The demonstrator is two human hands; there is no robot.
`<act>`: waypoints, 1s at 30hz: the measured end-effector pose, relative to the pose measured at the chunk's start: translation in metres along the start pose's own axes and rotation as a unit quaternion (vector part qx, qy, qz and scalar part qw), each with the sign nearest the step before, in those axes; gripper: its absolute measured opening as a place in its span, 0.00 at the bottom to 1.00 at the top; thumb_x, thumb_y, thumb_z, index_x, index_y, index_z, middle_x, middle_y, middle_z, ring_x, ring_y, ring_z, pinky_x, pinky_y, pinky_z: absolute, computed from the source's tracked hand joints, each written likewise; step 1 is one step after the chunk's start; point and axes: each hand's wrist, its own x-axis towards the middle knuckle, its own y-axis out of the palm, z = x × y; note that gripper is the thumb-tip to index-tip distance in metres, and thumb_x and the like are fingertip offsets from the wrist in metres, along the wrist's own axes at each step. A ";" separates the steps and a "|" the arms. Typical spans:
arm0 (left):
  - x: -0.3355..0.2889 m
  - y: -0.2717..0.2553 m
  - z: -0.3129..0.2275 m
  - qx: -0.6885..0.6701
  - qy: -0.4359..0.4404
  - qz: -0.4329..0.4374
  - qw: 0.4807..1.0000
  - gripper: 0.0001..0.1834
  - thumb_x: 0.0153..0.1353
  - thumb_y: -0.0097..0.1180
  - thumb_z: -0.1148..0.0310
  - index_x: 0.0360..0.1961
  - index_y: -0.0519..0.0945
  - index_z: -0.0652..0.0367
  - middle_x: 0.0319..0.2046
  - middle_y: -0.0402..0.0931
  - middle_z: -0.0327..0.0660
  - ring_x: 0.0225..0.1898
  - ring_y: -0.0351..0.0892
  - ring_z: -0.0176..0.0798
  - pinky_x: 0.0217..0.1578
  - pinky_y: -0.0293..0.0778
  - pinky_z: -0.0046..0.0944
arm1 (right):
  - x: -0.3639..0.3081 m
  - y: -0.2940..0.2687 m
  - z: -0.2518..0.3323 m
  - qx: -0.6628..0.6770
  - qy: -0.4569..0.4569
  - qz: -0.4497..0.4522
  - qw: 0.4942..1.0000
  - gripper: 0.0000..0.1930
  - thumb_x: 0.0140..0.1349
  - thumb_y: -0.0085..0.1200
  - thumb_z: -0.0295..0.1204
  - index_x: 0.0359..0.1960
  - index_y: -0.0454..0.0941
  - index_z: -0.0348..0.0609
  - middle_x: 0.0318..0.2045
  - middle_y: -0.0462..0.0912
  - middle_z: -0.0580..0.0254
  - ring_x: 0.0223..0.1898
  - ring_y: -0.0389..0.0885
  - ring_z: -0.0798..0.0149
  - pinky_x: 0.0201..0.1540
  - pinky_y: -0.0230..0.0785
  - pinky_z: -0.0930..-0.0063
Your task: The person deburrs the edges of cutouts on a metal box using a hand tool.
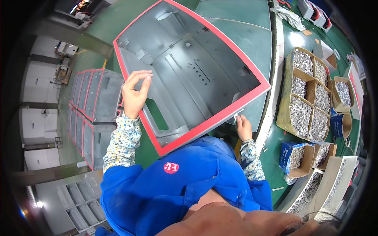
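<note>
A grey metal cabinet shell with a red strip round its rim lies tilted before me, its hollow side up. Above its left rim is my left hand, thumb and fingertips brought close in a pinch. Anything between those fingertips is too small to make out. At the cabinet's near right outer side, my right hand has its fingers closed on a small silvery metal piece, partly hidden. Inside the shell are small holes, a slot, brackets and a rectangular cutout near the left rim.
The cabinet rests on a green-topped table. To the right, a divided carton holds many small metal parts, with smaller boxes of parts nearby. Stacked grey cabinets with red edges stand on the left.
</note>
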 end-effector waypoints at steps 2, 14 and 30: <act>-0.002 0.000 0.001 0.008 -0.012 -0.003 1.000 0.03 0.54 0.54 0.77 0.30 0.78 0.64 0.33 0.78 0.44 0.38 0.76 0.37 0.40 0.69 0.32 | -0.001 -0.007 0.012 0.030 0.048 0.032 0.998 0.14 0.63 0.41 0.38 0.25 0.66 0.41 0.18 0.73 0.45 0.24 0.74 0.41 0.26 0.64 0.52; -0.003 0.000 -0.003 -0.001 -0.020 -0.008 1.000 0.03 0.54 0.53 0.77 0.29 0.78 0.65 0.33 0.78 0.44 0.37 0.76 0.37 0.40 0.69 0.32 | -0.007 0.000 0.016 -0.171 0.058 -0.021 0.983 0.15 0.63 0.42 0.40 0.25 0.67 0.43 0.19 0.75 0.44 0.26 0.74 0.40 0.27 0.62 0.49; -0.007 0.004 0.011 0.001 -0.002 0.012 1.000 0.08 0.60 0.47 0.76 0.34 0.77 0.69 0.36 0.77 0.45 0.40 0.75 0.36 0.45 0.70 0.35 | -0.026 -0.008 -0.005 0.197 0.043 -0.086 0.976 0.12 0.56 0.52 0.28 0.42 0.73 0.41 0.32 0.78 0.52 0.30 0.77 0.60 0.36 0.68 0.71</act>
